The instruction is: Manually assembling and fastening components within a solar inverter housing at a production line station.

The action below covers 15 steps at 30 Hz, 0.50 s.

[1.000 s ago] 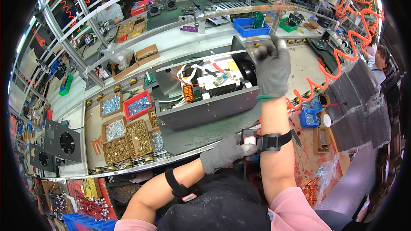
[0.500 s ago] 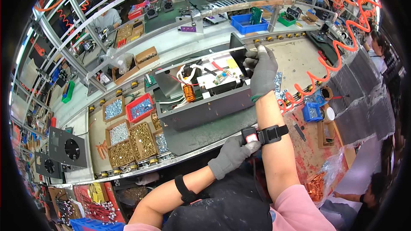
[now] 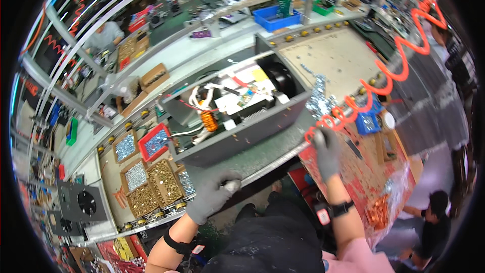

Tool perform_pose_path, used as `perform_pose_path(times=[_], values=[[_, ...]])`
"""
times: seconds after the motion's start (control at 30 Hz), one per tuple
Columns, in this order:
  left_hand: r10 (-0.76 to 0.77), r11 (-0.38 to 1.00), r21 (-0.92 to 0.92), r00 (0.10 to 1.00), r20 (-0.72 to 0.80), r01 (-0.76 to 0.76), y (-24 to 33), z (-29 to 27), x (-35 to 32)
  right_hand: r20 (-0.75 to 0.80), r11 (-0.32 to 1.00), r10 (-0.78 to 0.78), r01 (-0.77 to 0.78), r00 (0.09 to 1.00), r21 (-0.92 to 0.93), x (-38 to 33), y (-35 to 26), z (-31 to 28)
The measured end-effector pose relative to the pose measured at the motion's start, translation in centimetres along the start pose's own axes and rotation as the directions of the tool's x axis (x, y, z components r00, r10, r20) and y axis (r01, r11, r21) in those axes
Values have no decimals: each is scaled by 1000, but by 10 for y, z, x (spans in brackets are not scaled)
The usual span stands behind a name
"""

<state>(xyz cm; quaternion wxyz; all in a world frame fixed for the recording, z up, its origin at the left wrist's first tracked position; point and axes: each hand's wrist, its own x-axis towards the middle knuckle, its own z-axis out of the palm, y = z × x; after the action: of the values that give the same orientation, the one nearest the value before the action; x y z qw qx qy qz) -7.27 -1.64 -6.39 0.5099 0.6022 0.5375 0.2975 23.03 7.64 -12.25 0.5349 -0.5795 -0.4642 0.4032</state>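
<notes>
A long dark grey metal case (image 3: 242, 144), open at the top, stands on the work line. Inside it are an orange wire-wound coil (image 3: 208, 121), loose white wires (image 3: 202, 95), white plates and a round black fan (image 3: 279, 77). Below its near left corner, my grey-gloved left hand (image 3: 209, 197) hovers at the line's edge, thumb apart from loosely curled fingers, with nothing seen in it. My gloved right hand (image 3: 327, 156) is over the red bench, its fingertips by the end of an orange coiled hose (image 3: 381, 88); blur hides whether it grips the hose.
Trays of brass and silver fasteners (image 3: 160, 182) and a red bin (image 3: 154, 141) sit left of the case. Shiny small parts (image 3: 321, 96) lie at its right. A blue bin (image 3: 368, 123) stands on the red bench (image 3: 328, 146). Another person (image 3: 437, 222) is at the lower right.
My right hand has come off the case's far right corner, down toward me. My left hand has left the device on my right wrist and moved left. The view has shifted.
</notes>
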Motion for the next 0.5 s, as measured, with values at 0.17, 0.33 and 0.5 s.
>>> perform_pose_path(times=[0.17, 0.33, 0.5], values=[[10, 997, 78, 914, -406, 24, -3, -33, 12, -37, 277, -17, -31, 999, -960, -37, 142, -114], [38, 999, 50, 703, -710, -4, 9, -48, 52, -12, 272, 234, -77, 972, -959, -13, 134, -110], [251, 849, 517, 777, -578, 111, 27, -67, 128, 13, 438, 261, -106, 965, -893, 1, 154, -119]])
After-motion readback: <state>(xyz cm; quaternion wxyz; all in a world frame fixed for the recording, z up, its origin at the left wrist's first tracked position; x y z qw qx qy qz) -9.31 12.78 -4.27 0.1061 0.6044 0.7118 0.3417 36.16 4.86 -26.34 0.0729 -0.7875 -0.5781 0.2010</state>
